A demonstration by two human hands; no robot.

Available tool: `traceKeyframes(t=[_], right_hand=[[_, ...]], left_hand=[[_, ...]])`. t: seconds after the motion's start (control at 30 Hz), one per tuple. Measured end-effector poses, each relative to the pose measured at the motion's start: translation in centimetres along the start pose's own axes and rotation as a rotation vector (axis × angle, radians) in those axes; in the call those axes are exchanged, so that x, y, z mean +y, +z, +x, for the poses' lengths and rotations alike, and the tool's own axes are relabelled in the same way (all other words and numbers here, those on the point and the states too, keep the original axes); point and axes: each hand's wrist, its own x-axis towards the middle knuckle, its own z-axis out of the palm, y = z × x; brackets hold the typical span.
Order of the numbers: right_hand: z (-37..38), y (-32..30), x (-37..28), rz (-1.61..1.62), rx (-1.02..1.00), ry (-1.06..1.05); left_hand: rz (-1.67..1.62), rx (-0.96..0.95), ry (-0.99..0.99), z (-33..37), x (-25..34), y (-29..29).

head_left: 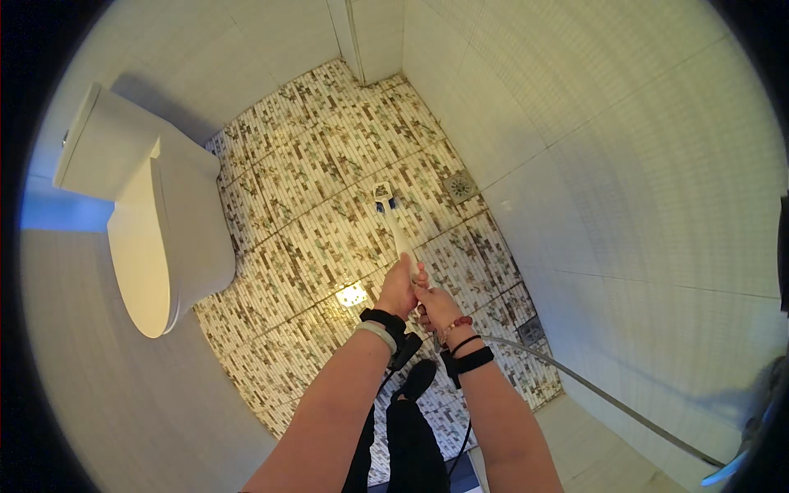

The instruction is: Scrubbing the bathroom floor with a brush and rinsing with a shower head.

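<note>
A white handheld shower head (384, 194) with a blue band points away from me over the mosaic-patterned floor. My left hand (399, 289) is closed around its pale handle (399, 237). Just to the right, my right hand (440, 307) touches the left one, its fingers curled near the handle's lower end. What lies inside the right hand's fingers is mostly hidden. From below that hand a grey flexible hose (575, 376) runs to the right wall. Dark bands and bracelets circle both wrists.
At the left stands a white toilet (168, 222) with its lid down. A square floor drain (460, 187) lies near the right wall, and a second drain (531, 330) is closer to me. Tiled walls (616, 164) enclose the floor. My dark shoe (417, 380) is below my hands.
</note>
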Motion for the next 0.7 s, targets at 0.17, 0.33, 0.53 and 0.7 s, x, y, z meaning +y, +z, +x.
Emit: traceKeyframes(t=[0.17,0.33,0.53,0.7], right_hand=[[-0.2,-0.2,-0.5,0.047,-0.022,0.014],[-0.5,0.1,-0.8,0.055,0.028,-0.007],[-2.3,0.5,-2.5,0.226,0.067,-0.074],[-4.3,0.8,-5.0,0.498,0.115,-0.051]], left_hand=[[0.022,-0.011,0.0,-0.1,0.2,0.7],[0.092,0.049,-0.031,-0.1,0.4,0.8],[0.172,0.13,0.005,-2.9,1.4,1.9],[0.027,-0.056,0.062,-6.5,2.3,2.7]])
